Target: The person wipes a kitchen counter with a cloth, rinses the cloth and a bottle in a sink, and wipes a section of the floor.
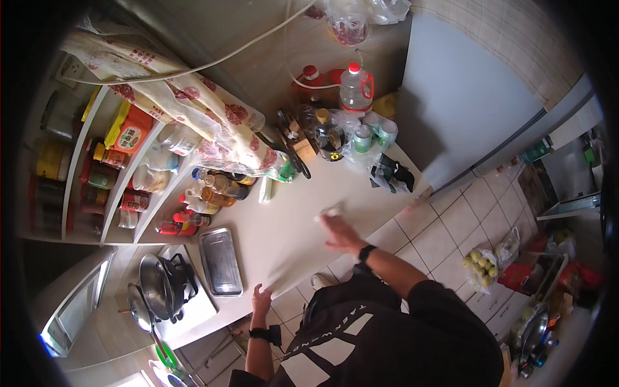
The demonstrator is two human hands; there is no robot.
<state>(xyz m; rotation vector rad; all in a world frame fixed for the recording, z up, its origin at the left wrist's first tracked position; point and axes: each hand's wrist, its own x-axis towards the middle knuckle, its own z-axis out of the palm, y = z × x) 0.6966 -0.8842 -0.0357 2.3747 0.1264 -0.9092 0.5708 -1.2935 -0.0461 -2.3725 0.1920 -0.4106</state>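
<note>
My right hand (340, 233) is over the pale countertop (285, 227), its fingers on a small white cloth or tissue (331, 213) that looks blurred. Near the counter's front edge is my left hand (261, 299), fingers loosely curled and apart, holding nothing. A rectangular metal tray (220, 262) lies on the counter beyond the left hand, beside the stove. Both wrists wear black bands.
A wok (157, 285) stands on the stove at the left. Seasoning bottles (217, 186) line the shelf side. A knife block (303, 149), a dark sauce bottle (330, 138), cans (362, 138) and a large plastic jug (356, 89) stand at the back.
</note>
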